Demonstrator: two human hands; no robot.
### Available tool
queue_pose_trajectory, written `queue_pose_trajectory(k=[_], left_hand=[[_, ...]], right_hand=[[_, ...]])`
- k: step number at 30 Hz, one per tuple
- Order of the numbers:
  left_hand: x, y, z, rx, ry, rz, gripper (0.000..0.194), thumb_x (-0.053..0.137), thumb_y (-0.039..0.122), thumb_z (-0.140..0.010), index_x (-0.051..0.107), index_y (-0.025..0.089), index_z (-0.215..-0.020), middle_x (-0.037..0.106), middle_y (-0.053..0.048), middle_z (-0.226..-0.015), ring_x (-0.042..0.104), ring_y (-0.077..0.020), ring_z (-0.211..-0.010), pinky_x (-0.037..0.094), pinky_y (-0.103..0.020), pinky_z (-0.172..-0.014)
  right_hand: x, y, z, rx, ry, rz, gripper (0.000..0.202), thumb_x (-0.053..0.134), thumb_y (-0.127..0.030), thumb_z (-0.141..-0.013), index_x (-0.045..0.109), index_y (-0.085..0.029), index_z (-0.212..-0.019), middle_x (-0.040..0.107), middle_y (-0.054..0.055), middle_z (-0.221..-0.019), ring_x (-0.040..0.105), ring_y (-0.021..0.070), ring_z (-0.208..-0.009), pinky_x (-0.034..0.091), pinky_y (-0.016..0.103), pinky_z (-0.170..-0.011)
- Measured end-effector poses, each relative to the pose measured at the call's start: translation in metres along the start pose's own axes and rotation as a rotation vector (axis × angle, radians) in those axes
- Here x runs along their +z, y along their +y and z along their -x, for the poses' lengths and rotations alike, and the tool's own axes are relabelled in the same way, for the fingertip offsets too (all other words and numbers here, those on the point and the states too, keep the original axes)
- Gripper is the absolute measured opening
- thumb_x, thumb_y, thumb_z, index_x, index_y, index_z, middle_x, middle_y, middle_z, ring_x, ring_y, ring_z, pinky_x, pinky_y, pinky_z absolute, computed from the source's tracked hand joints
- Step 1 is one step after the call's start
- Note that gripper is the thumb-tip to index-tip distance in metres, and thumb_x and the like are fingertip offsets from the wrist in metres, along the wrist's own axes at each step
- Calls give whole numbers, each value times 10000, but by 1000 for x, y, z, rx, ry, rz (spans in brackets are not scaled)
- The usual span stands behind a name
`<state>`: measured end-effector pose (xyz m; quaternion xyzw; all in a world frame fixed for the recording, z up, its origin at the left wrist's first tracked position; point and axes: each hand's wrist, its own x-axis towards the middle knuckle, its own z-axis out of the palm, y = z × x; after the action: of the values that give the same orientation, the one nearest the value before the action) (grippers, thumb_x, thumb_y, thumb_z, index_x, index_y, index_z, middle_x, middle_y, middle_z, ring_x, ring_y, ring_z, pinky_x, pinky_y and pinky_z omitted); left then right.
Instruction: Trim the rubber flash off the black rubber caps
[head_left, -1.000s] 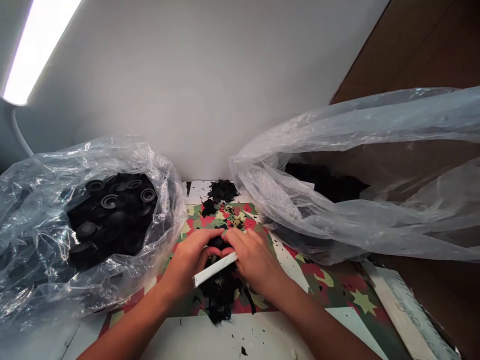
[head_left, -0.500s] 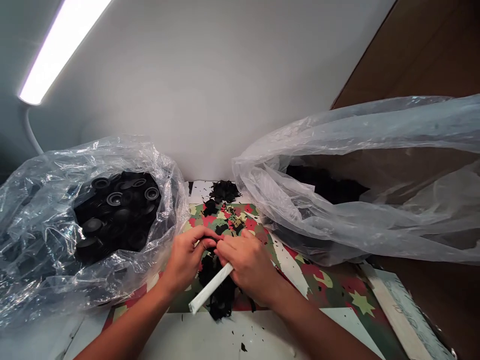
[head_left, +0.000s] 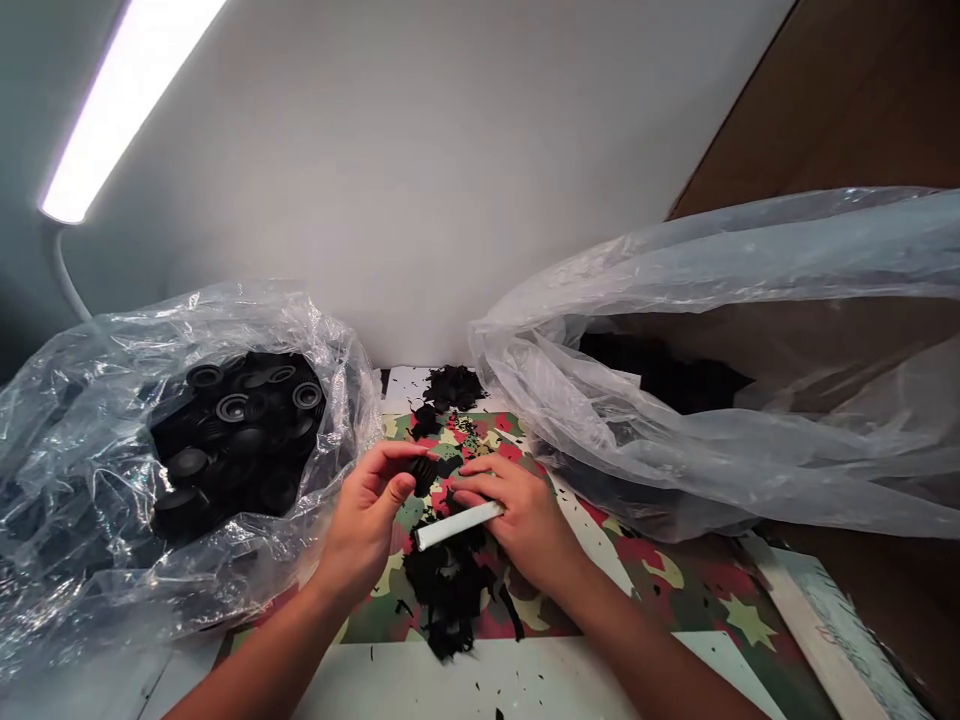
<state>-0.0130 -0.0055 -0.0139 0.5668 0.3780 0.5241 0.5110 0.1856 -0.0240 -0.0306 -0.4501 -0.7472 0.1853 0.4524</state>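
Left hand (head_left: 366, 515) pinching black part (head_left: 424, 475), right hand (head_left: 526, 512) clasping white stick (head_left: 459, 526), handwriting (head_left: 846, 645) at right unreadable

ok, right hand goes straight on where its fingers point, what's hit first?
The right hand would likely meet the black ribbed part at the left hand; with depth unclear, it might pass over it.

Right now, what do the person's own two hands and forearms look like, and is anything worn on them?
The left hand and right hand are bare: no gloves, rings or watch visible. The forearms show no sleeves. No cables or markings can be made out.
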Motion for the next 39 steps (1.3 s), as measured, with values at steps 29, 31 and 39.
queue_pose_trajectory(k=[29, 31, 39], left_hand=[[6, 6, 7, 109, -122, -263, 523, 904, 433, -692, 762, 252, -1162, 767, -103, -1160, 711, -296, -1060, 581, -457, -956], [2, 5, 7, 312, -107, -489, 539, 894, 444, -709, 744, 305, -1207, 741, -91, -1219, 663, -311, -1152, 489, -513, -1080], [-4, 2, 5, 442, -530, -955, 619, 461, 37, -926, 627, 419, -1384, 623, -25, -1483, 529, -301, -1372, 270, -638, -1193]], right_hand=[[-2, -24, 2, 525, 112, -627, 445, 679, -569, -845, 590, -211, -596, 526, -25, -573, 476, 144, -584, 394, 267, -580], [-3, -19, 3, 545, 218, -574, 448, 705, -567, -829, 567, -213, -592, 508, -33, -574, 459, 139, -583, 386, 264, -581], [-8, -5, -5, 612, 413, -802, 499, 820, -618, -681, 544, -212, -593, 486, -42, -571, 430, 121, -565, 386, 247, -555]])
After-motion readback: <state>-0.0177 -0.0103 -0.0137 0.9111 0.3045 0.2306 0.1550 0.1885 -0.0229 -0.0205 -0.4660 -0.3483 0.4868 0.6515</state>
